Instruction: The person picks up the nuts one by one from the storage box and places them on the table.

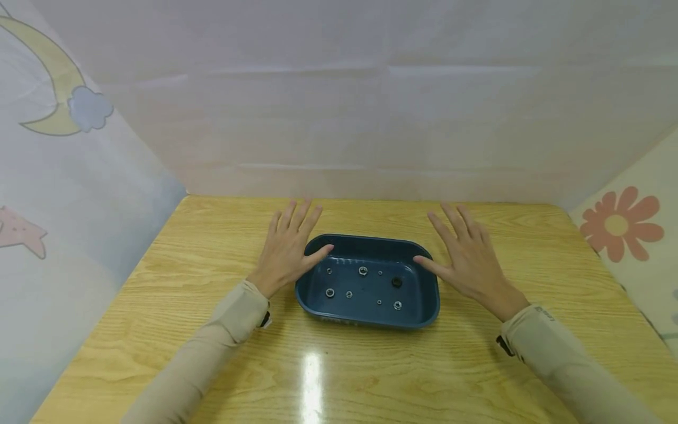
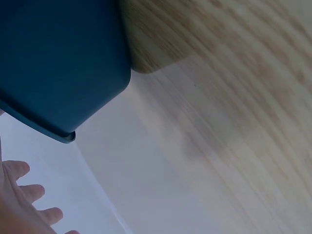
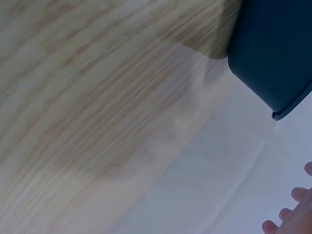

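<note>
A dark blue plastic tray (image 1: 365, 323) stands on the wooden table, its outer wall also filling a corner of each wrist view. Scattered apart on its floor lie several small metal nuts, among them a larger silver nut (image 1: 362, 271), a flanged-looking nut (image 1: 398, 305) and a black nut (image 1: 396, 282). My left hand (image 1: 286, 253) is spread at the tray's left end, its thumb over the rim. At the right end my right hand (image 1: 468, 262) spreads likewise, thumb over that rim. Neither hand holds anything; whether the thumbs touch the tray I cannot tell.
The wooden table (image 1: 392, 377) extends around the tray, with a bright light reflection in front. A pale cloth backdrop (image 1: 371, 118) rises behind the far edge. Printed side cloths show a moon (image 1: 60, 88) at left and a flower (image 1: 617, 225) at right.
</note>
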The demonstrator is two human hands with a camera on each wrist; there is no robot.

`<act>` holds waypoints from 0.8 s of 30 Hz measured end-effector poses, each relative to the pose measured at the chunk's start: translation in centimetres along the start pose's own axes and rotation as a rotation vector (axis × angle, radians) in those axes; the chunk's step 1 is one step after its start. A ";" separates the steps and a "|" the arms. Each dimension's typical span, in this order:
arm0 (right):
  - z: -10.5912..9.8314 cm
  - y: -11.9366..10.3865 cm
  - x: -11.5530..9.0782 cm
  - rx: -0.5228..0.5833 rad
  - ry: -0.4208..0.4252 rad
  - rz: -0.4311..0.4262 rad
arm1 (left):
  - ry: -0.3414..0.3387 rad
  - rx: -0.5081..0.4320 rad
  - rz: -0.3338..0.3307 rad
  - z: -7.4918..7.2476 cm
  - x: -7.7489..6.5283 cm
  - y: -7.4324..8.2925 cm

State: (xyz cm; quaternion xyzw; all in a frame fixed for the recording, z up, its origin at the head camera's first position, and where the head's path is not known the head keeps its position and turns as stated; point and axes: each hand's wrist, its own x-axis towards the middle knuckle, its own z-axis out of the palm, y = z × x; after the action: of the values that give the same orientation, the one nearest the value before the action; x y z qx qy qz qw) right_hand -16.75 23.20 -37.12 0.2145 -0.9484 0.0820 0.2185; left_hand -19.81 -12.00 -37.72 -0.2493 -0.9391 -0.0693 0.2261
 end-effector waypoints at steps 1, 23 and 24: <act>0.0 -0.1 0.0 0.000 -0.002 -0.003 | -0.017 -0.010 0.000 0.0 0.0 0.1; -0.3 -1.9 -0.5 0.047 -0.025 -0.049 | -0.297 -0.157 -0.001 -0.3 -0.7 0.9; -0.3 -2.0 -0.5 0.050 -0.026 -0.051 | -0.306 -0.168 0.000 -0.3 -0.7 1.0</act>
State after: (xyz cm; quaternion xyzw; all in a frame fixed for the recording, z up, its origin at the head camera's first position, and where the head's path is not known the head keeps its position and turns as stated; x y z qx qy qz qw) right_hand -15.36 21.65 -36.98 0.2450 -0.9430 0.0974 0.2029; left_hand -18.66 -11.55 -37.75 -0.2748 -0.9535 -0.1090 0.0589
